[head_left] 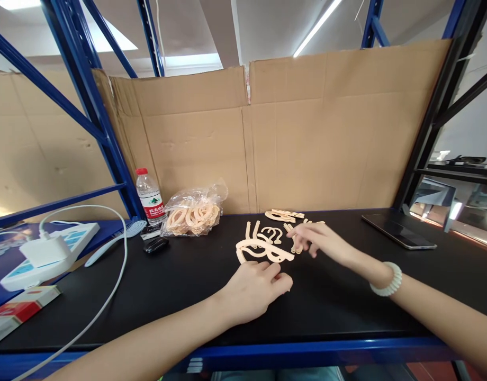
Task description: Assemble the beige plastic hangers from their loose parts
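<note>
Several pale, flat curved pieces lie on the black tabletop in front of me. My left hand rests at their near edge, its fingers curled; whatever they may hold is hidden. Beyond the curved pieces are small hook-shaped pieces and a stack of thin strips. My right hand, with a pale bracelet on the wrist, hovers at the right side of the pieces. Its fingers are apart and bent down over short strips, with nothing visibly held.
A clear bag of similar pieces, a water bottle and a black mouse-like object are at the back left. A power strip, white cable and brush lie left. A phone or tablet lies right. Cardboard stands behind.
</note>
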Demonstrator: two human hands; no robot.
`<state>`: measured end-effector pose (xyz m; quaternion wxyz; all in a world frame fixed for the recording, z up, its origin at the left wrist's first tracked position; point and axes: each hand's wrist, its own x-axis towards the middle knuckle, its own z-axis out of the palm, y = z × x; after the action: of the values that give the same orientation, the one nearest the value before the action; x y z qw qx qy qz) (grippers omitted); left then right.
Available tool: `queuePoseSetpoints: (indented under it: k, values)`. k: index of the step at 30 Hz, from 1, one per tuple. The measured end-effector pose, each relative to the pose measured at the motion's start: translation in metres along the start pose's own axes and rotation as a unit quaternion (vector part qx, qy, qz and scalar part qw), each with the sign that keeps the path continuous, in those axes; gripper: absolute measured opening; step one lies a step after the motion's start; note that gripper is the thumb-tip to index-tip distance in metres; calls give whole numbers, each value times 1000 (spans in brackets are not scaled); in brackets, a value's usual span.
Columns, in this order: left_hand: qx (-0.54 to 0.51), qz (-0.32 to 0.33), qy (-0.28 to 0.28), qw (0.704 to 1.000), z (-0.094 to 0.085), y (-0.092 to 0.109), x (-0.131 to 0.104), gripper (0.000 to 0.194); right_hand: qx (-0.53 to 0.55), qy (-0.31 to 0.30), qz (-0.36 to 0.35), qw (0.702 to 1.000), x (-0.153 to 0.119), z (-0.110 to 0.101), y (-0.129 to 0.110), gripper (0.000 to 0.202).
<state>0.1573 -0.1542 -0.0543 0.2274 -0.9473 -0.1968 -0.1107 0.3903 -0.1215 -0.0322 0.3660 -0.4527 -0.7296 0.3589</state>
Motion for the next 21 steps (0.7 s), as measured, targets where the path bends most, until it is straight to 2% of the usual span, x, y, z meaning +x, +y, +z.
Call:
queuePoseSetpoints:
  k: [3, 6, 10, 12, 15, 17, 18, 19, 21]
  values:
    - [34, 24, 48, 998, 2, 2, 1, 12, 76, -80, -22, 994, -9, 31, -11, 44]
    - [34, 31, 82, 996, 3, 1, 2, 10, 99, -97, 16, 990, -11, 39, -10, 40]
    - [-1, 15, 85, 996, -2, -3, 2, 18, 183, -20, 69, 980, -8, 27, -1, 33]
    - [-47, -22, 87, 995, -6, -7, 0, 24, 231, 19, 72, 970, -6, 20, 3, 31]
    - [-141, -102, 103, 979, -9, -11, -2, 24, 272, 51, 74, 958, -4, 14, 8, 31]
    - [-220, -150, 136, 954, -7, -12, -2, 24, 281, 60, 63, 956, -3, 13, 9, 31]
    - [-273, -179, 157, 932, -6, -13, -1, 26, 284, 63, 55, 955, -3, 12, 8, 31]
    - [-336, -215, 177, 900, -4, -14, 1, 32, 287, 66, 47, 955, -3, 13, 7, 32]
    - [-479, -298, 204, 800, 0, -15, 6, 50, 291, 71, 34, 954, -4, 15, 4, 34]
